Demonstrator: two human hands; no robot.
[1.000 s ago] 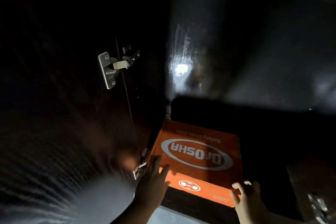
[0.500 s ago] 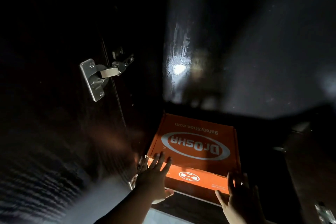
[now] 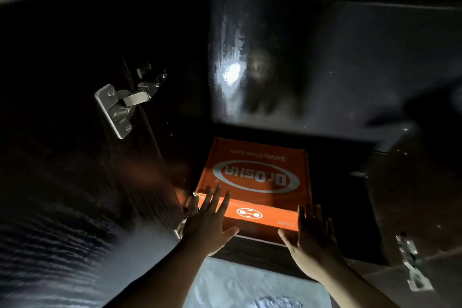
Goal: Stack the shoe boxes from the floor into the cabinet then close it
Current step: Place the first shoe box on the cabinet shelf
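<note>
An orange shoe box (image 3: 255, 177) with a white oval logo lies flat on the floor of the dark cabinet (image 3: 325, 70), near its left side. My left hand (image 3: 207, 220) rests with fingers spread against the box's front left corner. My right hand (image 3: 310, 237) is flat and spread at the box's front right corner, touching its front face. Neither hand wraps around the box.
The left cabinet door (image 3: 62, 157) stands open, with a metal hinge (image 3: 120, 105) on it. The right door (image 3: 425, 207) is also open, with a hinge (image 3: 412, 265) low on the right. Pale floor (image 3: 237, 282) lies below my arms.
The box has slid deeper into the cabinet. Both hands have gone from gripping its front corners to flat, spread palms against its front face.
</note>
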